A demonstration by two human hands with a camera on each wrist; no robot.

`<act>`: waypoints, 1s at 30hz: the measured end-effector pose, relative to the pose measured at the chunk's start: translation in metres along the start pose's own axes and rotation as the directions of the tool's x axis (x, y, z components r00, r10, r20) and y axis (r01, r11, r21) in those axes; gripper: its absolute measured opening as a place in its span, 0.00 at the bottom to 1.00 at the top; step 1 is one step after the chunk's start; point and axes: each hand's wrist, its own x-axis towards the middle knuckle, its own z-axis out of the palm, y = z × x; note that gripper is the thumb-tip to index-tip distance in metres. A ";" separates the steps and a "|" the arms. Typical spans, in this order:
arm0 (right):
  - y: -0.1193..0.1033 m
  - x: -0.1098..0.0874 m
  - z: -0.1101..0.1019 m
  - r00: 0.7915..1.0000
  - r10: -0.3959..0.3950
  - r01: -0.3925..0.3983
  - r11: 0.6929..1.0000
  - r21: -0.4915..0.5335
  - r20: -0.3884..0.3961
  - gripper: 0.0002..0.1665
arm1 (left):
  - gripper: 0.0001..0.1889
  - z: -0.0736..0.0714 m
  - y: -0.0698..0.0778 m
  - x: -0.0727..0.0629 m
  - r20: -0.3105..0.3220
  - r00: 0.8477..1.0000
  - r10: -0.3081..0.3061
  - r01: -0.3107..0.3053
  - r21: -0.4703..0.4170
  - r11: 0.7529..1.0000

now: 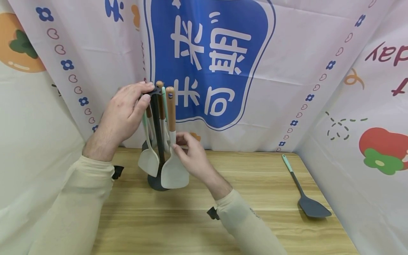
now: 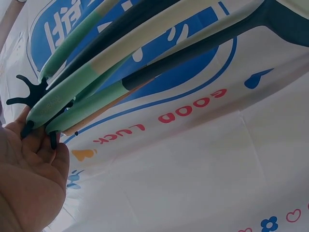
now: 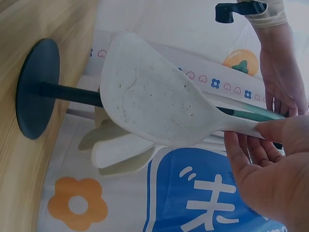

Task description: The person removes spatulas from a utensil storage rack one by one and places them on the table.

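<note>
A dark utensil stand (image 1: 156, 122) with a round base (image 3: 38, 89) stands at the back of the table, several kitchen tools hanging from its hooks (image 2: 31, 92). My left hand (image 1: 122, 109) holds the top of this stand, thumb and fingers at the hooks. Between thumb and fingers, my right hand (image 1: 196, 157) pinches the neck of a white spatula (image 3: 149, 92) with a wooden handle (image 1: 171, 113). That handle's top sits at the stand's hooks. Left of the pole hangs a smaller white turner (image 1: 148, 162). Mint-green handles (image 2: 63, 99) show close to the left hand.
A dark grey spatula (image 1: 313, 207) with a mint handle lies on the right side of the wooden table (image 1: 255, 198). Printed cloth (image 1: 296, 63) hangs close behind the stand and along both sides.
</note>
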 end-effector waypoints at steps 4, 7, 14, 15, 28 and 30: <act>0.001 -0.003 -0.010 1.000 0.019 -0.019 1.000 -0.005 -0.010 0.19 | 0.31 0.000 0.000 0.000 0.006 1.000 -0.009 0.009 0.000 1.000; 0.003 -0.005 -0.017 0.999 0.039 -0.039 0.999 -0.009 -0.020 0.19 | 0.30 0.000 0.000 0.000 0.009 1.000 -0.013 0.013 0.004 1.000; 0.010 -0.011 -0.033 0.998 0.043 -0.044 0.999 -0.006 -0.037 0.19 | 0.29 0.001 0.000 0.000 0.005 1.000 -0.010 0.010 0.008 1.000; 0.011 -0.012 -0.035 0.998 0.044 -0.044 0.999 -0.010 -0.041 0.20 | 0.29 0.001 0.000 0.000 0.005 1.000 -0.011 0.011 0.009 1.000; 0.022 -0.023 -0.067 0.991 0.071 -0.077 0.996 -0.050 -0.112 0.20 | 0.29 0.001 0.001 0.000 0.003 1.000 -0.015 0.015 0.008 1.000; 0.024 -0.025 -0.073 0.990 0.077 -0.085 0.994 -0.062 -0.118 0.20 | 0.29 0.001 0.001 0.000 0.003 1.000 -0.017 0.017 0.010 1.000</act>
